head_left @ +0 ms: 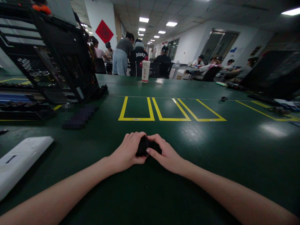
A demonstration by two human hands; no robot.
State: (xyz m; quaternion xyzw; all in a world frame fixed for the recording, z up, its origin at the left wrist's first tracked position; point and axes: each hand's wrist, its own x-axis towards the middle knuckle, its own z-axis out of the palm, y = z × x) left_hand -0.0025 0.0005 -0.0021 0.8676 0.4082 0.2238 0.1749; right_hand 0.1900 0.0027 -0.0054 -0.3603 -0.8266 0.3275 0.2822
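Between my two hands, a small dark black object (142,147) sits just at or above the green tabletop (150,193); I cannot make out its kind. My left hand (128,148) wraps around its left side, with the thumb below and the fingers over the top. From the other side, my right hand (167,153) is closed in a pinch, thumb and index finger at the object's right edge. Much of the black object is hidden behind my fingers.
Yellow tape outlines (136,119) mark the table ahead. An open black computer case (58,56) stands at left, near a blurred-out dark item (79,117) and a white device (23,159). A white cup (145,72) stands far back; a black monitor (269,73) is at right. People sit beyond.
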